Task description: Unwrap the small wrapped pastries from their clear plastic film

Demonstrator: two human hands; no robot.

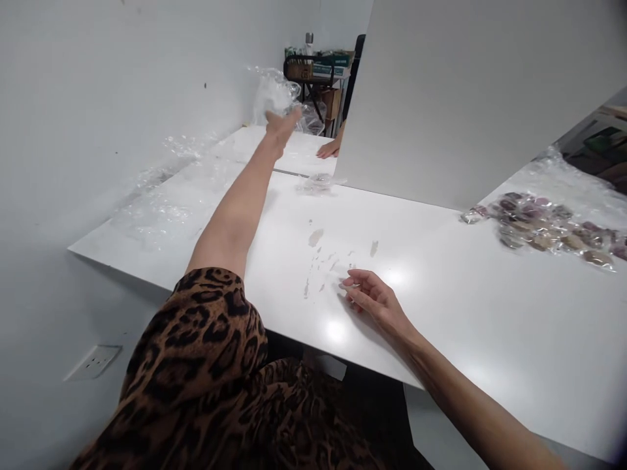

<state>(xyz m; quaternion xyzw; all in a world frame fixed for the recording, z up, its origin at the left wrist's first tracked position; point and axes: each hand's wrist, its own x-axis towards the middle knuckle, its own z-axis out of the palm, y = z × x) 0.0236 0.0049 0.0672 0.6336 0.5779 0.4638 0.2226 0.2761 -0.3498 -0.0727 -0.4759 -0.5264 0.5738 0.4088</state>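
My left hand reaches far forward over the white table. Its thumb and fingers are apart, a little blurred, and nothing shows in them. Just beyond its fingertips is a heap of clear plastic bags; whether they touch is hard to tell. Near the table's front edge my right hand rests with its fingers loosely bent and apart, holding nothing. Beside it the tabletop has several worn grey marks. A small clear bag with something inside lies below my left hand, toward the divider.
A tall white divider stands across the table. Bagged round brown and purple pieces lie at the right. Loose clear plastic lies along the left wall. Another person's hand rests behind the divider. Beyond stands a loaded black cart.
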